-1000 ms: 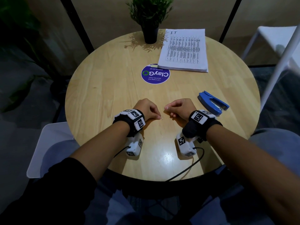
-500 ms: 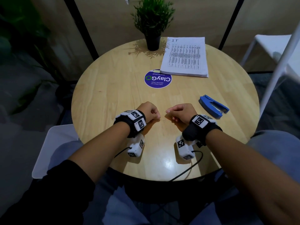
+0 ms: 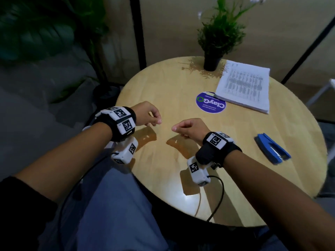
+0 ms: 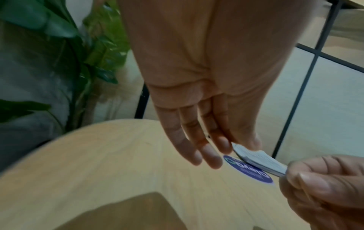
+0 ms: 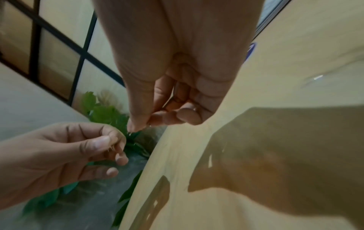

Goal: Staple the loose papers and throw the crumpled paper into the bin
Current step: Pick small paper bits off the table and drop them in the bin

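A stack of printed papers (image 3: 243,87) lies at the table's far right, and a blue stapler (image 3: 272,151) lies nearer on the right. My left hand (image 3: 154,120) hovers over the table's left part. In the right wrist view its thumb and forefinger (image 5: 114,147) pinch a tiny metal staple. My right hand (image 3: 176,128) hovers a hand's width to the right with its fingers curled. Its thumb and forefinger (image 5: 145,124) pinch a small glinting bit. No crumpled paper or bin shows in any view.
The round wooden table (image 3: 163,84) carries a purple sticker (image 3: 210,105) and a small potted plant (image 3: 212,60) at the back. A large leafy plant (image 3: 36,33) stands on the left and a white chair (image 3: 326,87) on the right. A black cable (image 3: 219,196) trails over the near edge.
My hands were close together with their fingertips almost meeting and have drawn apart, the left one toward the table's left edge. My head has turned left.
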A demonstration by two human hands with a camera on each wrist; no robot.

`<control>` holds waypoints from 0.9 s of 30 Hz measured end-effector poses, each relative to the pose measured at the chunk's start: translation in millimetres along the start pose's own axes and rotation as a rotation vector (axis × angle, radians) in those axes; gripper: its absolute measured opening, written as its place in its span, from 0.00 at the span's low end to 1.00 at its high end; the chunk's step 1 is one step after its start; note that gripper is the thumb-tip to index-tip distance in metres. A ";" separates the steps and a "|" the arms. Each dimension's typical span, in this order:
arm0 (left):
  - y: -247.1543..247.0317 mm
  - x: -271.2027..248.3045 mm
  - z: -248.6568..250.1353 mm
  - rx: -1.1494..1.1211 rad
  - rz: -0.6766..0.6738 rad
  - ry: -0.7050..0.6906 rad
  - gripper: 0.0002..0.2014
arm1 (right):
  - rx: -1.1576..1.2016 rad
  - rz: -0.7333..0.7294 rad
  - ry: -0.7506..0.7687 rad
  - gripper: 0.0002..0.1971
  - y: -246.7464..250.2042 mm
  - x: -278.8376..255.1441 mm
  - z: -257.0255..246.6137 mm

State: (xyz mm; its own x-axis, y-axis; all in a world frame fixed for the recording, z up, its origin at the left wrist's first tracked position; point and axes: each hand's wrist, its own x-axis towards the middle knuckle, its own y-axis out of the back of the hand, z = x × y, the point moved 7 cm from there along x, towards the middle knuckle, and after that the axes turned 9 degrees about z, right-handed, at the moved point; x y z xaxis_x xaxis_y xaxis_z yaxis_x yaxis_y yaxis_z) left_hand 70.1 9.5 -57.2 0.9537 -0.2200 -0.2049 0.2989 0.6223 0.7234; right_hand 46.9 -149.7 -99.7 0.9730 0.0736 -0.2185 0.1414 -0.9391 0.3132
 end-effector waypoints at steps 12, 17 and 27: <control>84.8 -45.7 -147.0 -0.121 0.208 0.175 0.08 | -0.107 -0.234 0.141 0.06 -170.7 50.5 -71.3; 91.0 -61.7 -206.7 -0.206 0.335 0.278 0.12 | -0.263 -0.305 0.216 0.07 -224.8 69.2 -94.4; 86.3 -76.8 -288.1 -0.226 0.446 0.438 0.03 | -0.648 -0.386 0.260 0.08 -295.0 103.0 -92.0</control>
State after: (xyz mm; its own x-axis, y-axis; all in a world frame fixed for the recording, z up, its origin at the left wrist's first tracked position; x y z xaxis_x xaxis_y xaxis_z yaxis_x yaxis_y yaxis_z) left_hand 31.7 296.5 -169.0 0.8982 0.3912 -0.2007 -0.1740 0.7354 0.6549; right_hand 122.2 165.8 -129.6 0.8337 0.5050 -0.2232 0.4769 -0.4550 0.7520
